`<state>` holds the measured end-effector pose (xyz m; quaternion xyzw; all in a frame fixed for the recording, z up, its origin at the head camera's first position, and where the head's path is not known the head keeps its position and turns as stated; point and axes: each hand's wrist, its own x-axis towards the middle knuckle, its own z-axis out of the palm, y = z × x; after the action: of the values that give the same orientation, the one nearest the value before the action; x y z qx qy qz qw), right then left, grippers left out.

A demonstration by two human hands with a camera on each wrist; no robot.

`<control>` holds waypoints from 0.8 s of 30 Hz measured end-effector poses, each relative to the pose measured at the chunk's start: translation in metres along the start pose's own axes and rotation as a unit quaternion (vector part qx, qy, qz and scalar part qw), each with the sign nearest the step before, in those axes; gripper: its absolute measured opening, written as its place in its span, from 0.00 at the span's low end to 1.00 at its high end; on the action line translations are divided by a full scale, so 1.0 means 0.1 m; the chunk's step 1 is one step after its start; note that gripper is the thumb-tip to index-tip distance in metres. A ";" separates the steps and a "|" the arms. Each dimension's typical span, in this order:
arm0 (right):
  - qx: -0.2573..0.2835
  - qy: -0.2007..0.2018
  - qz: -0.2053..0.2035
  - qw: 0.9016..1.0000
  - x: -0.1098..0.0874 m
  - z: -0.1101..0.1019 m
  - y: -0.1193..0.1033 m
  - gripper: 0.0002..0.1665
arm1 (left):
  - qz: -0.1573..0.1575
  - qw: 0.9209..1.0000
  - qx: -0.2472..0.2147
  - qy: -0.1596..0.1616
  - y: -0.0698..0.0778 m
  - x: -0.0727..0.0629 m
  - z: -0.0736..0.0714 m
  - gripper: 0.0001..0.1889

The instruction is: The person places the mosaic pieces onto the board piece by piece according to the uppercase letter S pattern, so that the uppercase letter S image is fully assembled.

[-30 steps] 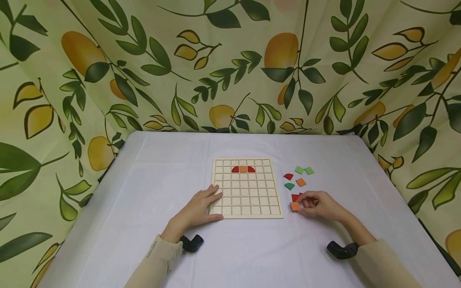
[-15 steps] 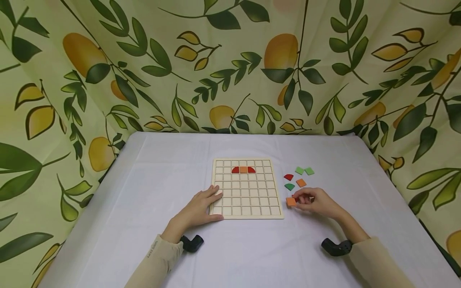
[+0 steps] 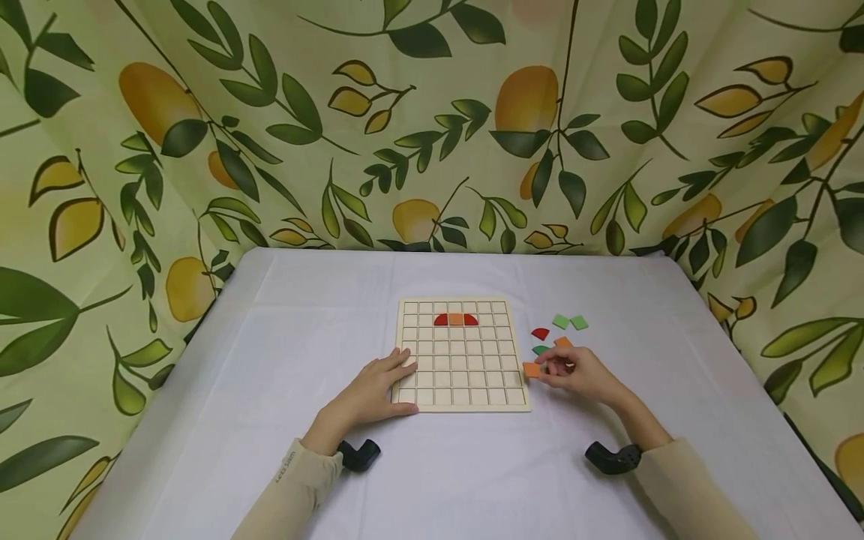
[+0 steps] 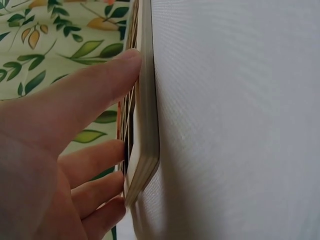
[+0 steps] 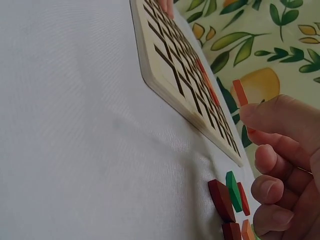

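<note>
My right hand (image 3: 586, 375) pinches an orange square tile (image 3: 532, 370) between thumb and finger, at the right edge of the wooden grid board (image 3: 459, 380). In the right wrist view the tile (image 5: 240, 92) shows edge-on, raised above the table. My left hand (image 3: 370, 388) rests on the board's left edge near the front corner, fingers spread and thumb along the front rim. On the board's second row from the back, an orange square (image 3: 456, 319) sits between two red quarter-round pieces (image 3: 441, 320).
Loose pieces lie right of the board: two light green squares (image 3: 561, 322), a red quarter-round (image 3: 540, 334), a green quarter-round (image 3: 541, 350) and an orange square (image 3: 563, 342). Dark red pieces (image 5: 221, 200) lie under my right hand, hidden in the head view. A patterned curtain (image 3: 445, 135) hangs behind the table.
My right hand has carried the orange square tile left and away from me, from the loose pieces to the board's right edge. My left hand has stayed on the board.
</note>
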<state>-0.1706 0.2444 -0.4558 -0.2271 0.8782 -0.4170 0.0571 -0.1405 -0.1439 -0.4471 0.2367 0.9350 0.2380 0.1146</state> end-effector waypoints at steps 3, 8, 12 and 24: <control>0.007 0.004 -0.001 1.000 0.00 0.01 -0.02 0.11 | 0.003 1.000 0.003 -0.002 0.01 0.00 -0.01 0.39; 0.015 0.015 0.005 1.000 0.04 0.03 -0.08 0.13 | 0.005 1.000 0.007 -0.005 0.01 -0.01 -0.03 0.39; 0.009 0.022 0.009 1.000 0.11 0.06 -0.11 0.13 | 0.002 1.000 0.011 -0.003 0.00 -0.02 -0.03 0.39; 0.024 0.015 0.010 1.000 0.29 0.20 -0.17 0.13 | 0.018 0.999 0.045 0.010 0.09 -0.04 0.03 0.36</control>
<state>-0.1846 0.2082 -0.4530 -0.2106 0.8710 -0.4407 0.0530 -0.1325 -0.1378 -0.4452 0.2561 0.9414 0.1999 0.0902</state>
